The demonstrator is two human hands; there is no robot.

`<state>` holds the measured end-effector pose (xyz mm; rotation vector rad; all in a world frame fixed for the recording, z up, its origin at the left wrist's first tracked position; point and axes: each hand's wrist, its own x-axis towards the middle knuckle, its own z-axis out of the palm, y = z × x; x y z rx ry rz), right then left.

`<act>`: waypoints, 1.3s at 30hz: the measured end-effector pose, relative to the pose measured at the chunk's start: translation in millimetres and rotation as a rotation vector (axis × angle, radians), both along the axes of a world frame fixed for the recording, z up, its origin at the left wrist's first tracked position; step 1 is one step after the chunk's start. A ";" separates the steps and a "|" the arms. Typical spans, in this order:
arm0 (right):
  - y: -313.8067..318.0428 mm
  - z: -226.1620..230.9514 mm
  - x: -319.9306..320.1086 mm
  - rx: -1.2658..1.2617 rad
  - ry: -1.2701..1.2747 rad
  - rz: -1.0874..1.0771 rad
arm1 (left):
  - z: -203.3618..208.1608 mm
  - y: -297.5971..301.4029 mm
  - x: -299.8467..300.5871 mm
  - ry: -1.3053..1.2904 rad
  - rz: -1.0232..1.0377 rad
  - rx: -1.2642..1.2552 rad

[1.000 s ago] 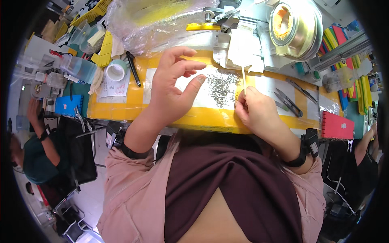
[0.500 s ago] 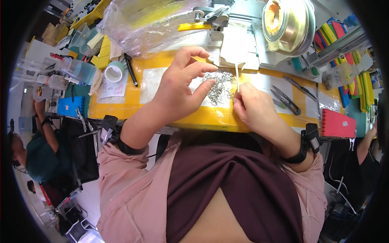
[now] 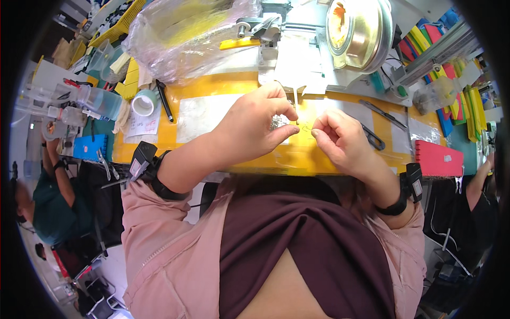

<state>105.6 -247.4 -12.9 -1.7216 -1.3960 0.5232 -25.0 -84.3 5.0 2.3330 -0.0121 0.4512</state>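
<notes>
My left hand (image 3: 255, 121) hovers over a pile of small metal pieces (image 3: 277, 123), thumb and curled forefinger apart with nothing visible between them. It hides most of the pile. To its right, the thumb and forefinger of my right hand (image 3: 344, 139) are drawn together. Whatever they hold, if anything, is too small to make out. A few thin loose pieces (image 3: 306, 128) lie on the yellow-taped bench top (image 3: 249, 162) between both hands. Just beyond, a narrow white strip (image 3: 297, 97) sticks out from the brightly lit white part of a bench machine (image 3: 297, 61); neither hand grips it.
A large gold-coloured round reel (image 3: 361, 37) stands at the back right. Tweezers (image 3: 383, 114) and a grey-handled tool (image 3: 373, 138) lie right, near a red notebook (image 3: 439, 158). At left are a tape roll (image 3: 144, 103), a black pen (image 3: 164, 101) and a plastic-wrapped bundle (image 3: 180, 40).
My right hand has let go of the white strip's end and moved slightly right and down. My left hand has come down and right over the pile, its fingers curling closer together.
</notes>
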 end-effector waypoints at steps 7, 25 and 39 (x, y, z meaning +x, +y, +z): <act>5.7 -4.5 1.0 0.289 -0.332 0.046 | 15.7 -6.8 3.3 0.246 0.034 -0.261; -4.2 7.1 4.4 0.039 -0.280 -0.052 | 14.8 -14.4 13.0 0.008 0.002 0.325; 25.0 46.0 -12.2 0.149 0.700 0.030 | 24.2 -2.0 -1.9 -0.363 0.046 -0.046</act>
